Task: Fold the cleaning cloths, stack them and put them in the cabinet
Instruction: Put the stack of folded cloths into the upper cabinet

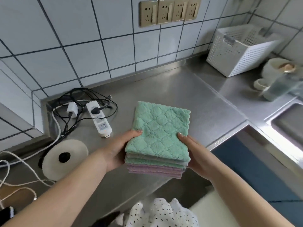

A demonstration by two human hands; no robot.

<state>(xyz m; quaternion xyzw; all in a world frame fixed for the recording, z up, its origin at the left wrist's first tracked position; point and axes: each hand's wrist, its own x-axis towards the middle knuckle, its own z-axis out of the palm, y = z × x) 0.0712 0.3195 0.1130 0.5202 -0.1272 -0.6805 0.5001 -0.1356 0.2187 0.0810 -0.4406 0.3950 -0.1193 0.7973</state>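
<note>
A stack of folded cleaning cloths [159, 136], green on top with grey, green and purple layers below, is held above the steel counter [188, 89]. My left hand [117, 151] grips the stack's left side, thumb on the top cloth. My right hand [198, 153] grips its right side, thumb on top as well. No cabinet interior is visible; a blue cabinet front [255, 169] shows under the counter at the right.
A white power strip [99, 119] with tangled black cables lies at the left, a round white disc [64, 158] in front of it. A white perforated basket [241, 49] stands back right, cups [275, 76] beside it, and a sink [290, 125] at far right.
</note>
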